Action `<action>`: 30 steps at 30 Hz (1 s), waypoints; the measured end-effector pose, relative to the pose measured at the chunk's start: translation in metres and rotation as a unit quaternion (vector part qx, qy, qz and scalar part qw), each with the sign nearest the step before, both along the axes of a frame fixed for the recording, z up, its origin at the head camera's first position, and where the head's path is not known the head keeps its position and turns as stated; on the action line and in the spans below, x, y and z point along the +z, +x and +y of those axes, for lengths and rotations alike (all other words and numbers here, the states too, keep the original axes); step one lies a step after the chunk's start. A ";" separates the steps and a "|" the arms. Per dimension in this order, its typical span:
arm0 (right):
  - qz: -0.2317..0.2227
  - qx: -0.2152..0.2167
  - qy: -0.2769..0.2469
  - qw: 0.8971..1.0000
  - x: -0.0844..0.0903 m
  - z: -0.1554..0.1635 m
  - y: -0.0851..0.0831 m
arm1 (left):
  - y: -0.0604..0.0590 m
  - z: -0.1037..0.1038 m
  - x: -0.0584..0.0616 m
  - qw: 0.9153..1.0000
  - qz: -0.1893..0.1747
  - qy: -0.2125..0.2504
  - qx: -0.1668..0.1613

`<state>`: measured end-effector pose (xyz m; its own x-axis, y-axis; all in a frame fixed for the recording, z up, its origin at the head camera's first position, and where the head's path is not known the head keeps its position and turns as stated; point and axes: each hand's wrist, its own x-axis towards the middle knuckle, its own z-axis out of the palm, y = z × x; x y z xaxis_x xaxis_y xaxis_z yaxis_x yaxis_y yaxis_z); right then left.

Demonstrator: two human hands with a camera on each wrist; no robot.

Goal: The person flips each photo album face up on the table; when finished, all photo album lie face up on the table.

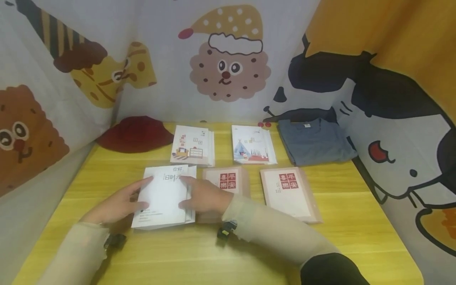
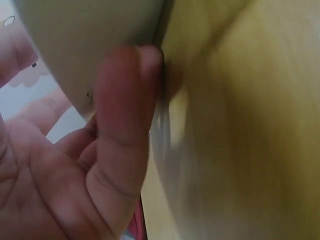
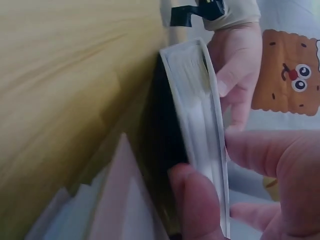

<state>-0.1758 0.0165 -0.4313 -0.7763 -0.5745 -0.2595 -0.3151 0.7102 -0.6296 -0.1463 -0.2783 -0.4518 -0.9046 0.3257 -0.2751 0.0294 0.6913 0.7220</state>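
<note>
A thick white book (image 1: 162, 202) with handwritten-style characters on its cover is held between both hands over the table's left front part. My left hand (image 1: 115, 202) grips its left edge, thumb and fingers on either side of the cover. My right hand (image 1: 206, 198) grips the right edge in the same way. Seen from the right wrist, the book's page block (image 3: 192, 80) stands edge-on between thumb and fingers. In the left wrist view my thumb presses near the book's corner (image 2: 75, 50). Its underside is mostly hidden.
Two pinkish books with red squares, one (image 1: 228, 178) partly behind my right hand and another (image 1: 288, 194), lie to the right. Behind are two illustrated books (image 1: 190, 146) (image 1: 251, 144), a dark red hat (image 1: 135, 134) and a folded grey-blue shirt (image 1: 315, 142). Printed curtains (image 1: 160, 23) enclose the table (image 1: 171, 265).
</note>
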 end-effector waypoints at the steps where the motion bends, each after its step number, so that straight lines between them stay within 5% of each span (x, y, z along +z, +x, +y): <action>1: 0.002 0.000 -0.001 1.000 -0.001 0.000 0.000 | 0.000 0.000 0.000 1.000 0.000 0.001 0.002; 9: -0.013 0.003 -0.020 1.000 -0.006 -0.003 0.003 | 0.002 -0.003 0.001 0.998 -0.032 -0.020 0.050; 30: -0.062 -0.060 -0.069 0.994 -0.006 -0.009 0.000 | -0.002 -0.006 0.003 0.998 -0.002 -0.015 0.060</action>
<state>-0.1755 0.0078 -0.4368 -0.8089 -0.5158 -0.2820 -0.1475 0.6425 -0.7520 -0.1479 -0.2839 -0.4490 -0.9353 0.2075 -0.2866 -0.0572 0.7106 0.7013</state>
